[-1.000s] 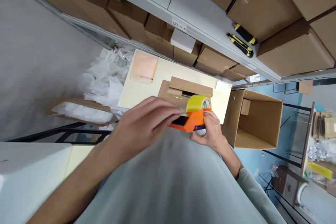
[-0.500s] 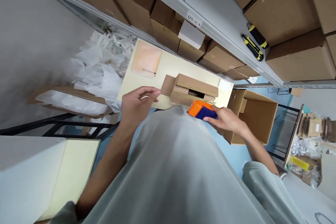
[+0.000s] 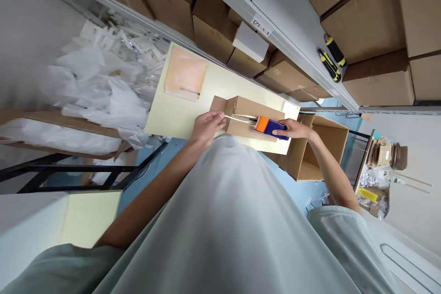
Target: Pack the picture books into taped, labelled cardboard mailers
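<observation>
Tape strip runs lengthwise across the small box: left hand pinching its end by the box's left edge, right hand wrapped round the dispenser at its right.

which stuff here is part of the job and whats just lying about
In use:
- tape dispenser, in the right hand
- strip of tape, pulled out to the left hand
- cardboard box, close by both hands

Apparently just lying about:
- two yellow-and-black cutters
- pinkish papers
- crumpled white wrapping
</observation>
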`<state>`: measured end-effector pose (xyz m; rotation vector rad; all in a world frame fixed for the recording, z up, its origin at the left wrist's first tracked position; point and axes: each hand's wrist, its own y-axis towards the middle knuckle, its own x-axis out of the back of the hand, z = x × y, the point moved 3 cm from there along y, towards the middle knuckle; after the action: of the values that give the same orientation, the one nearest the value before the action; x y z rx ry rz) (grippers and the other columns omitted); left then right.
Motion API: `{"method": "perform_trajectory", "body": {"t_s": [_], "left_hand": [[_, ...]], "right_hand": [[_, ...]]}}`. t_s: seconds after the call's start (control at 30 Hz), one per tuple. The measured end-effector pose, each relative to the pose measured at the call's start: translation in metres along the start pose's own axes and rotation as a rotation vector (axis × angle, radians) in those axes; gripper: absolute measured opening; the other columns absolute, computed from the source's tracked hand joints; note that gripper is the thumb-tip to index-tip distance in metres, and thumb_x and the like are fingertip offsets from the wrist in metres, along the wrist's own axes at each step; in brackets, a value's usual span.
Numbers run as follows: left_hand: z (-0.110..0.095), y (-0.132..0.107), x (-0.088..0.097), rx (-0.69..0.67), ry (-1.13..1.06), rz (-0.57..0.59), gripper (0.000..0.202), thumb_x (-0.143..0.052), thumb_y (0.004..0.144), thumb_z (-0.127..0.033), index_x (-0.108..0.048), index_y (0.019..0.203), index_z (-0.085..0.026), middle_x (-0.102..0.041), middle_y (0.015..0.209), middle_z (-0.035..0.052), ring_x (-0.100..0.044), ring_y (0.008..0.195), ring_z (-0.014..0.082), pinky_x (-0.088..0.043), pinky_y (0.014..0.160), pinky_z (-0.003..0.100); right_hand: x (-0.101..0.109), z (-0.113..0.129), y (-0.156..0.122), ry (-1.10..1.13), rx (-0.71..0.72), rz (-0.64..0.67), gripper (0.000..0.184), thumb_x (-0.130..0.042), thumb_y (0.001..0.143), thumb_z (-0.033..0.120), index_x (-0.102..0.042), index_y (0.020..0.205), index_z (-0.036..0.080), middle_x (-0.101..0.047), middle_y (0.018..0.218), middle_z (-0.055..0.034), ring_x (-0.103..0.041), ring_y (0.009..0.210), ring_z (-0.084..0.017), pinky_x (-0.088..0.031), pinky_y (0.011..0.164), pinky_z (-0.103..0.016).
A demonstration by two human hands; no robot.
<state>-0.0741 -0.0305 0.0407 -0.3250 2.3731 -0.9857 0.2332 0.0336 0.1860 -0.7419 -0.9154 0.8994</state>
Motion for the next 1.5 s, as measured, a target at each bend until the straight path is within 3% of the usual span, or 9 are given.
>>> {"method": "perform_trajectory", "body": {"t_s": [0.37, 0.6, 0.77, 0.83, 0.93, 1.07, 1.33, 1.4, 1.5], "left_hand": [[0.018, 0.037, 0.012, -0.044, 0.185, -0.076, 0.028, -0.088, 0.070, -0.033, -0.077, 0.088, -0.014, -0.075, 0.080, 0.0037, -0.071, 0.082, 0.0175, -0.063, 0.090, 0.035], [0.028, 0.062, 0.001, 0.008, 0.523, 0.036, 0.017, -0.078, 0.080, -0.030, -0.075, 0.090, -0.017, -0.083, 0.099, 0.0120, -0.077, 0.097, 0.0263, -0.060, 0.096, 0.037], [0.013, 0.054, 0.001, -0.153, 0.853, -0.015, 0.035, -0.077, 0.089, -0.036, -0.075, 0.119, -0.017, -0.083, 0.116, 0.0137, -0.077, 0.114, 0.0309, -0.056, 0.105, 0.040], [0.007, 0.045, -0.002, -0.226, 1.026, -0.001, 0.028, -0.070, 0.096, -0.043, -0.077, 0.111, -0.020, -0.084, 0.112, 0.0117, -0.078, 0.111, 0.0315, -0.057, 0.101, 0.040], [0.005, 0.033, -0.013, -0.275, 1.140, 0.048, 0.028, -0.077, 0.091, -0.052, -0.077, 0.092, -0.024, -0.085, 0.102, 0.0088, -0.079, 0.107, 0.0325, -0.059, 0.096, 0.039], [0.010, 0.032, -0.021, -0.285, 1.124, -0.034, 0.031, -0.087, 0.082, -0.053, -0.077, 0.085, -0.024, -0.084, 0.095, 0.0072, -0.079, 0.099, 0.0311, -0.060, 0.092, 0.040], [0.026, 0.041, -0.016, -0.134, 0.794, -0.166, 0.039, -0.097, 0.063, -0.042, -0.080, 0.086, -0.017, -0.079, 0.082, 0.0039, -0.072, 0.076, 0.0206, -0.058, 0.073, 0.030], [0.026, 0.038, -0.019, -0.145, 0.773, -0.227, 0.034, -0.096, 0.063, -0.036, -0.080, 0.086, -0.016, -0.079, 0.083, 0.0031, -0.071, 0.077, 0.0196, -0.058, 0.072, 0.030], [0.024, 0.033, -0.026, -0.163, 0.782, -0.301, 0.028, -0.096, 0.066, -0.027, -0.080, 0.086, -0.015, -0.078, 0.083, 0.0019, -0.068, 0.076, 0.0174, -0.056, 0.074, 0.029]], "right_hand": [[-0.007, -0.005, 0.027, 0.065, -0.082, 0.024, 0.069, -0.079, 0.077, 0.082, -0.073, 0.096, 0.015, -0.074, 0.084, -0.0049, -0.064, 0.073, -0.018, -0.051, 0.066, -0.028], [-0.007, 0.004, 0.030, 0.084, -0.132, 0.027, 0.073, -0.082, 0.069, 0.086, -0.069, 0.087, 0.017, -0.073, 0.081, -0.0047, -0.064, 0.071, -0.017, -0.050, 0.063, -0.027], [-0.009, 0.006, 0.027, 0.036, -0.112, 0.007, 0.071, -0.079, 0.072, 0.086, -0.069, 0.085, 0.017, -0.072, 0.078, -0.0035, -0.061, 0.068, -0.015, -0.047, 0.062, -0.026], [-0.009, 0.006, 0.025, 0.018, -0.084, 0.006, 0.069, -0.077, 0.076, 0.085, -0.070, 0.085, 0.017, -0.072, 0.078, -0.0038, -0.061, 0.069, -0.016, -0.046, 0.063, -0.026], [-0.009, 0.004, 0.023, 0.009, -0.053, 0.018, 0.067, -0.076, 0.081, 0.082, -0.073, 0.090, 0.016, -0.075, 0.082, -0.0044, -0.064, 0.071, -0.016, -0.047, 0.065, -0.026], [-0.009, -0.005, 0.027, -0.043, -0.055, 0.020, 0.064, -0.080, 0.084, 0.078, -0.075, 0.094, 0.015, -0.076, 0.081, -0.0038, -0.063, 0.067, -0.015, -0.045, 0.063, -0.025], [-0.003, -0.018, 0.029, -0.045, 0.064, 0.150, 0.067, -0.083, 0.081, 0.081, -0.078, 0.088, 0.014, -0.075, 0.070, -0.0029, -0.065, 0.064, -0.015, -0.049, 0.067, -0.027], [0.006, -0.037, 0.012, 0.006, 0.036, 0.199, 0.069, -0.085, 0.079, 0.081, -0.080, 0.090, 0.013, -0.077, 0.073, -0.0042, -0.070, 0.069, -0.017, -0.052, 0.071, -0.028], [0.025, -0.088, -0.027, 0.127, -0.044, 0.218, 0.067, -0.089, 0.075, 0.079, -0.081, 0.090, 0.015, -0.079, 0.075, -0.0063, -0.075, 0.075, -0.022, -0.055, 0.073, -0.031]]}}
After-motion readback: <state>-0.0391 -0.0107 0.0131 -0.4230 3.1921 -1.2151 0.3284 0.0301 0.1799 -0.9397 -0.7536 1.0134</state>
